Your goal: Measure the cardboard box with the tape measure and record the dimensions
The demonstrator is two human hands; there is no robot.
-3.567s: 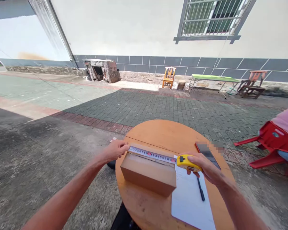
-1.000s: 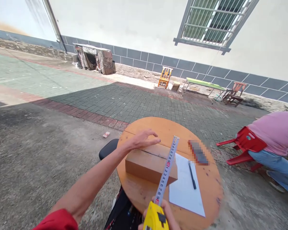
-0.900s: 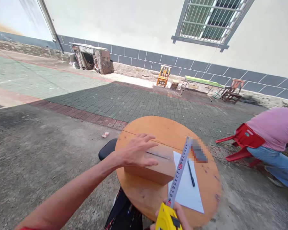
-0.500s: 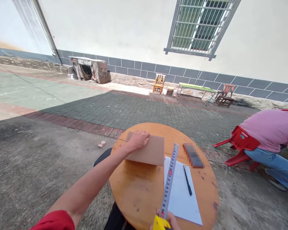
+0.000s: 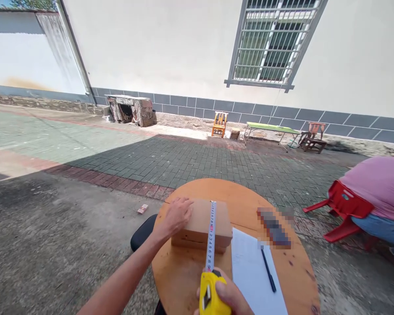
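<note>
A brown cardboard box lies on a round wooden table. My left hand rests on the box's left part, fingers stretched over its top. In my right hand is a yellow tape measure, held near the table's front. Its blade is pulled out and runs away from me over the box, with its tip near the box's far edge. Whether the blade touches the cardboard I cannot tell.
White paper with a black pen on it lies right of the box. Behind the pen is a blurred dark flat object. A person in a pink shirt sits on a red chair at the right. A black seat stands left of the table.
The tape measure has moved left, from above the paper to over the box. My left hand has shifted slightly left, and the box now shows its front side. The view has tilted up a little.
</note>
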